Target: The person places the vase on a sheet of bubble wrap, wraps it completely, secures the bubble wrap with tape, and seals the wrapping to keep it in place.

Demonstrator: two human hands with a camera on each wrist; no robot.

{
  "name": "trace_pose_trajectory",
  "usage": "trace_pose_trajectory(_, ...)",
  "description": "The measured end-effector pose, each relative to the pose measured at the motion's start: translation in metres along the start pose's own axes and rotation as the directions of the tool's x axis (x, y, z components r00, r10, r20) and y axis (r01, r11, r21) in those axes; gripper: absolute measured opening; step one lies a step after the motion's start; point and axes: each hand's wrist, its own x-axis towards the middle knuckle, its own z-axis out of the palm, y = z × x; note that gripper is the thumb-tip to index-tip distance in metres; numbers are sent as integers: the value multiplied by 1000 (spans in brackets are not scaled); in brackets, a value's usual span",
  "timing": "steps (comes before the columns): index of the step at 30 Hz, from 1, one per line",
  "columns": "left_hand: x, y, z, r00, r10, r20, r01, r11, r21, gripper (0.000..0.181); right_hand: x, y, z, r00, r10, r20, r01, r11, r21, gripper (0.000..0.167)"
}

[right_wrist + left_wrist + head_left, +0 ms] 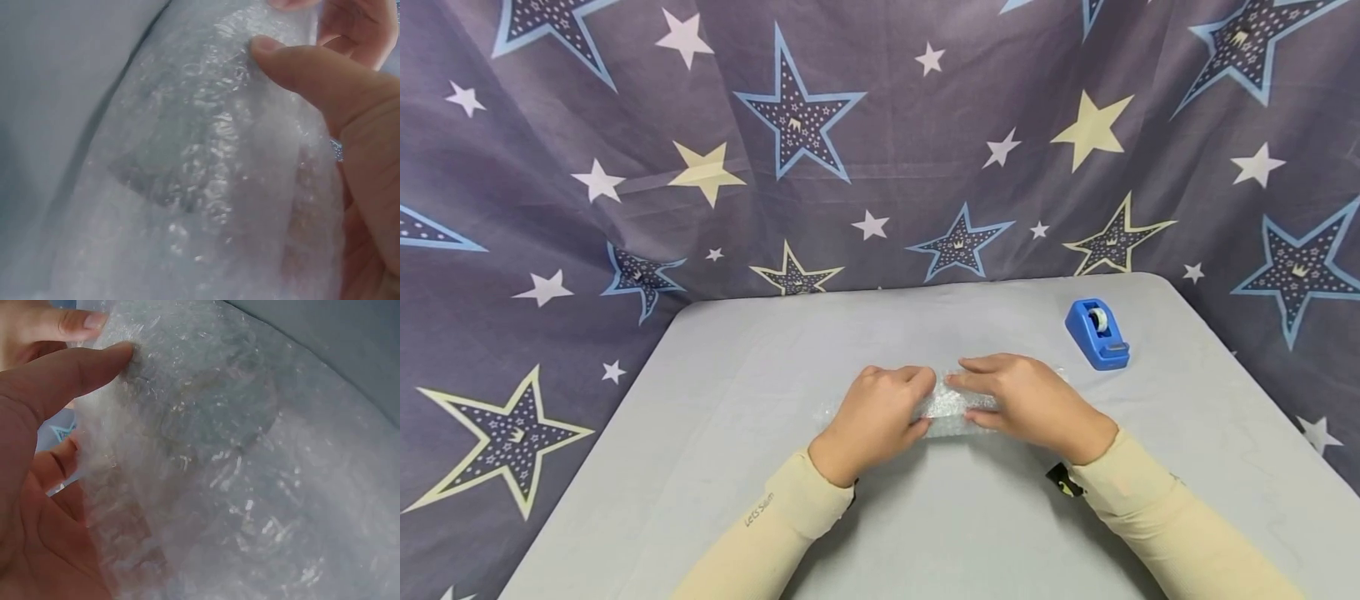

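A bundle of clear bubble wrap [947, 406] lies across the middle of the table, rolled around something. Through the layers in the right wrist view, a pale greenish shape [169, 140] shows with a rounded end; what it is cannot be made out. My left hand [880, 410] grips the roll from its left, thumb on the near side and fingers over the far side. From the right, my right hand [1033, 406] holds it likewise, its thumb pressing the near face. Loose wrap sticks out past both hands.
A blue tape dispenser [1096, 335] with a roll of tape stands at the back right of the table. The pale grey tabletop [760, 375] ends at a dark star-patterned curtain [887, 192] behind and at the sides.
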Motion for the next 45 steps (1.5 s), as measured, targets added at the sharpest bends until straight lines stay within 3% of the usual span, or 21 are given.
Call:
trace_pose_trajectory(9, -1, 0, 2, 999, -27, 30, 27, 1000, -9, 26, -1, 4, 2, 997, -69, -41, 70, 997, 40, 48)
trace_pose_trajectory(16, 0, -3, 4, 999, -50, 9, 50, 999, 14, 25, -1, 4, 3, 995, -76, -71, 81, 995, 64, 46)
trace_pose_trajectory(21, 2, -3, 4, 999, -31, -7, 31, 999, 21, 24, -1, 6, 4, 995, -81, -63, 85, 995, 53, 42)
trace_pose_trajectory(30, 2, -5, 5, 1000, 4, -31, -4, 1000, -1, 23, 1, 6, 6, 995, -53, -84, 58, 997, 58, 28)
trace_pose_trajectory(39, 1, -7, 7, 998, 11, -59, -14, 999, -46, 25, -1, 11, 5, 997, -12, -79, 13, 1000, 10, 35)
trace_pose_trajectory(45, 0, -8, 11, 996, 22, -84, -23, 1000, -15, 22, -2, 13, 5, 997, -1, -79, -2, 999, -33, 37)
